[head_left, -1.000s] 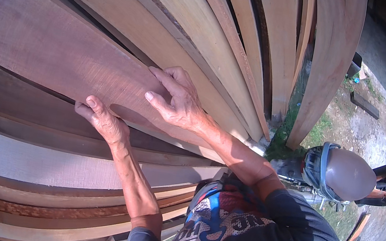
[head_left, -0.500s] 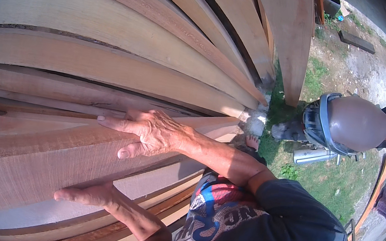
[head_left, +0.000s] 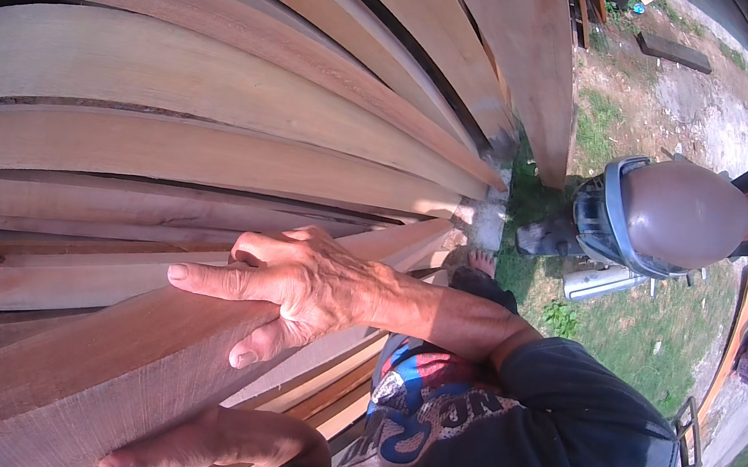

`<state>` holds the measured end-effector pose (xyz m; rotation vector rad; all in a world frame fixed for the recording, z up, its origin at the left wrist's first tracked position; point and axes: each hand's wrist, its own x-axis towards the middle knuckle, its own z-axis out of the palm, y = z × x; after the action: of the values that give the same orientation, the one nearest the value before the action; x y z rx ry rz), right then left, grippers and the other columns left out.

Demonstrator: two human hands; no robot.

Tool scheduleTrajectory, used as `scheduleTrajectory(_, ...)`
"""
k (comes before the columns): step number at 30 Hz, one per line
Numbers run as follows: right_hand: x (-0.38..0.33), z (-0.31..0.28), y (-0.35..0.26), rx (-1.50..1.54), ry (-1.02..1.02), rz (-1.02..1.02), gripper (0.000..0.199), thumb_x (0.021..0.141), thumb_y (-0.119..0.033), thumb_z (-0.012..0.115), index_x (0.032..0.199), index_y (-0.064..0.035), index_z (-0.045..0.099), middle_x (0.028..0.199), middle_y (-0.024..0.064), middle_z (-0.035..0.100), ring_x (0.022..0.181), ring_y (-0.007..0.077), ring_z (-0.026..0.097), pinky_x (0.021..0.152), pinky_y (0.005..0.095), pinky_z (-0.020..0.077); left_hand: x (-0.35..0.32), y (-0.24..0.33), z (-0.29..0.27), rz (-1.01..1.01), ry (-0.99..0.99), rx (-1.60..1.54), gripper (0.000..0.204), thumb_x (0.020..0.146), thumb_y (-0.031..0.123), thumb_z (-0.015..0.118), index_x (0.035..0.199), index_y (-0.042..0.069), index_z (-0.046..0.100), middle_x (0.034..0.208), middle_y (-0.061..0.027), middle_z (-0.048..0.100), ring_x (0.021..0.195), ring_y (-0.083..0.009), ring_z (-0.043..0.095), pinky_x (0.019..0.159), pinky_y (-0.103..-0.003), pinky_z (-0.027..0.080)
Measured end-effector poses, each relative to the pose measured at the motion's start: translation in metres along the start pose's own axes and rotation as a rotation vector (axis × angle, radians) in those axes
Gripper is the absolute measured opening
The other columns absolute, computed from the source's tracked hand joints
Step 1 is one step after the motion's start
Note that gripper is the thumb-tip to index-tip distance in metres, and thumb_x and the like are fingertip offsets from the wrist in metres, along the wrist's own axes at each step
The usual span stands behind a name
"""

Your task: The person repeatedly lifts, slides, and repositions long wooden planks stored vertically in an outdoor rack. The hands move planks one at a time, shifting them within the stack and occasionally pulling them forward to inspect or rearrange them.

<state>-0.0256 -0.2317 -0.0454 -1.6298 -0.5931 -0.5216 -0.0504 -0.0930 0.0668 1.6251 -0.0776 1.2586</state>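
Observation:
A thick brown wooden plank (head_left: pixel 99 366) tilts across the lower left, its near end by my feet. My right hand (head_left: pixel 297 285) lies over its upper edge, index finger and thumb stretched apart, the other fingers partly hidden behind the far side. Lower down, my left hand (head_left: pixel 209 442) bears against the plank's pale sawn face with its thumb laid along it; its remaining fingers are out of sight. The plank appears held between both hands. More planks (head_left: pixel 201 152) lean in a row just beyond it.
Several boards (head_left: pixel 327 378) stand behind my left wrist. A motorbike with a brown seat (head_left: pixel 685 214) is parked on grass to the right. A loose wood block (head_left: pixel 674 53) lies farther off, and a long timber strip (head_left: pixel 731 339) lies past the motorbike.
The plank has tilted and shifted lower in view, coming apart from the leaning row. Both hands have moved down with it, and the view has shifted slightly.

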Motion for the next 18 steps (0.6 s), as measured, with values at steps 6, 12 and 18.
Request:
scheduleTrajectory(6,0.016,-0.015,-0.028,0.026,0.031,-0.104,0.091,0.08,-0.072,0.069,0.157,-0.0302,0.044,0.077,0.0067,0.043,0.058,0.0212,0.047,0.048,0.038,0.0434,0.002,0.019,0.009,0.027,0.019,-0.032,0.111,0.084,0.082,0.056,0.156,0.004,0.026,0.156,-0.0274,0.028,0.144,-0.0435,0.033,0.119,-0.062,0.035)
scheduleTrajectory(12,0.012,-0.033,-0.058,0.043,0.019,-0.095,0.089,0.082,-0.074,0.064,0.158,-0.032,0.041,0.08,0.0063,0.043,0.062,0.0216,0.051,0.05,0.0358,0.0472,0.004,0.032,0.023,0.07,0.021,-0.055,0.111,0.084,0.082,0.056,0.157,0.004,0.025,0.156,-0.0275,0.027,0.144,-0.0434,0.033,0.119,-0.063,0.035)
scheduleTrajectory(18,0.0,-0.051,-0.045,-0.003,0.193,-0.118,0.087,0.08,-0.066,0.075,0.155,-0.0342,0.045,0.075,0.0073,0.05,0.061,0.0204,0.053,0.053,0.0374,0.0494,-0.006,0.043,0.032,0.041,0.004,-0.091,0.111,0.084,0.082,0.056,0.157,0.005,0.025,0.156,-0.0275,0.026,0.145,-0.0433,0.032,0.118,-0.063,0.034)
